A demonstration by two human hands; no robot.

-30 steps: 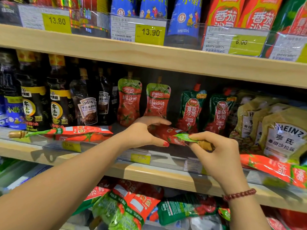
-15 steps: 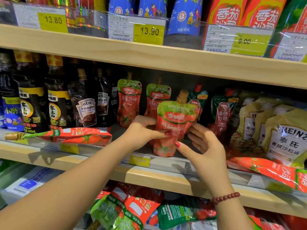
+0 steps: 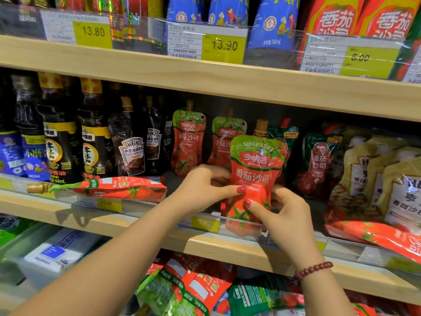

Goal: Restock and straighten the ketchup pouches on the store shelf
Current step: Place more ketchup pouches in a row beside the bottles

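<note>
Store shelving fills your view; at the middle shelf [image 3: 136,226] both your hands steady one ketchup pouch [image 3: 255,174] upright.

Nearest you, your right hand [image 3: 287,215] grips the ketchup pouch from its lower right and your left hand [image 3: 205,190] from its left, each thumb pressed on the front with fingers curled behind. Its long axis runs vertical, gold cap up, base at the shelf's front. Just behind it and to its left stand two matching pouches [image 3: 188,140]. Far to its left a fallen pouch [image 3: 118,188] lies flat, cap pointing away from it.
</note>
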